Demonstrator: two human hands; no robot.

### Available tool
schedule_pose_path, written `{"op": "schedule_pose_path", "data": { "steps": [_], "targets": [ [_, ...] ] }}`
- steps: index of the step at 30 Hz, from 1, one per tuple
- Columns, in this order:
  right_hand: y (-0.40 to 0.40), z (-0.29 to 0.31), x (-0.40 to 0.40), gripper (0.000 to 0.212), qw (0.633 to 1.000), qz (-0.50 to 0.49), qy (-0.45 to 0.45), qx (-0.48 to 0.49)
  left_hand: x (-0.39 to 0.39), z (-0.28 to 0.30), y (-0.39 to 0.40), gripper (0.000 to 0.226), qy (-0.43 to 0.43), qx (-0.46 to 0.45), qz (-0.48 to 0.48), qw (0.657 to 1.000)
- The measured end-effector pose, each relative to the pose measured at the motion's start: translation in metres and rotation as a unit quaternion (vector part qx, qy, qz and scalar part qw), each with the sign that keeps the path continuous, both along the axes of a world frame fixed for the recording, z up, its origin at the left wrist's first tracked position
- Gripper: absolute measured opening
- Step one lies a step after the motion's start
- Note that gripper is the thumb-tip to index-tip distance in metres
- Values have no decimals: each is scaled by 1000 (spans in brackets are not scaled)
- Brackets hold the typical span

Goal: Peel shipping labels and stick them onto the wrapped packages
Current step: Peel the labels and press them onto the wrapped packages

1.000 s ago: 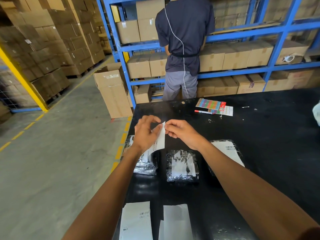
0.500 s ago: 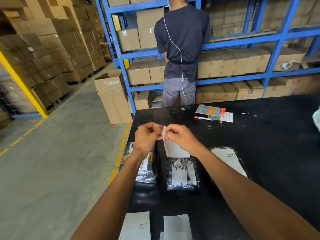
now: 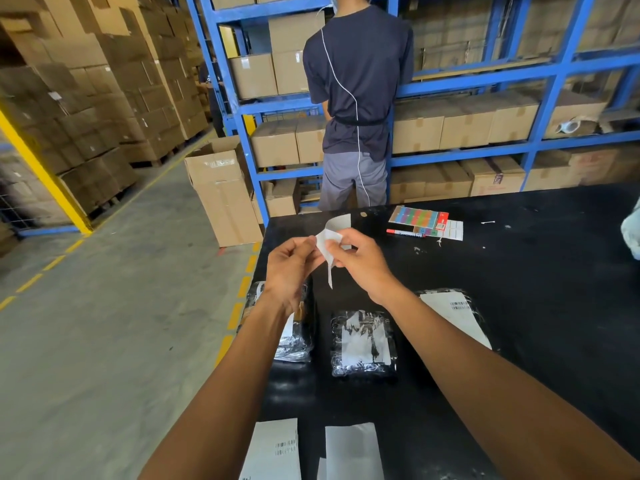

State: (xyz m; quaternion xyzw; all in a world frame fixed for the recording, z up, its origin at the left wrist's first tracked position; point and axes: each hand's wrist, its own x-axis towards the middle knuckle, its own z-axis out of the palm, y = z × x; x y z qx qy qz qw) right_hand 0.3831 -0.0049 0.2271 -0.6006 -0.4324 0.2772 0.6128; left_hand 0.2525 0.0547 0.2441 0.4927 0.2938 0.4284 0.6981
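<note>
At the near edge of the black bench (image 3: 519, 271) lie two white paper sheets: a barcode-printed label sheet (image 3: 273, 448) on the left and a plain white backing sheet (image 3: 351, 452) just to its right. Farther in, three shiny plastic-wrapped packages sit in a row. The left wrapped package (image 3: 294, 341) is partly hidden under the left forearm, the middle wrapped package (image 3: 362, 342) carries a wrinkled white patch on top, and the right wrapped package (image 3: 457, 317) bears a flat white label with a barcode, its near part covered by the right forearm.

Above the packages, both hands are raised and meet over the bench. The left hand (image 3: 289, 268) pinches one edge of a small white shipping label (image 3: 329, 244) between thumb and fingertips, the other fingers curled. The right hand (image 3: 360, 263) pinches the same paper from the other side; a curl of it stands up behind the fingers and a thin strip hangs down between the hands. Whether label and backing are fully apart cannot be told.

Farther right on the bench lie a red-capped marker pen (image 3: 405, 233) and, touching it on the far side, a flat card of multicoloured stickers (image 3: 417, 216).

Beyond the bench a person in a dark shirt and grey trousers (image 3: 356, 98) stands facing blue steel shelving (image 3: 467, 81) stacked with brown cardboard boxes. An open cardboard carton (image 3: 221, 192) stands on the concrete floor to the left.
</note>
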Motion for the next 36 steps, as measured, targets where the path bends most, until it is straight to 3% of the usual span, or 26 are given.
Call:
{"op": "schedule_pose_path", "data": {
  "steps": [5, 9, 13, 19, 22, 26, 28, 32, 36],
  "targets": [
    [6, -4, 4, 6, 994, -45, 104, -5, 1, 2, -1, 19, -50, -59, 38, 996],
    [-1, -20, 13, 21, 992, -81, 96, -23, 0, -1, 4, 8, -71, -125, 66, 987],
    [-14, -43, 25, 27, 987, -140, 45, -63, -10, -9, 4, 11, -71, -164, 83, 980],
    [-52, -79, 39, 24, 940, -286, 92, -161, -30, -19, 1, 13, -59, -191, 111, 974],
    [-65, -96, 40, 27, 925, -298, 71, -226, -43, -18, -1, 16, -104, -216, 132, 962],
    [-87, -119, 28, 28, 928, -175, 25, -327, -64, -19, 8, 23, -212, -268, 202, 918],
    [-98, -135, 15, 24, 931, -52, 11, -362, -68, -21, 2, 21, -200, -264, 222, 917],
    [-111, -170, -19, 33, 893, 156, -44, -421, -62, -33, -21, 14, -148, -258, 209, 932],
    [-118, -191, -42, 27, 880, 233, -126, -395, -60, -53, -37, 8, -112, -270, 189, 937]
  ]
}}
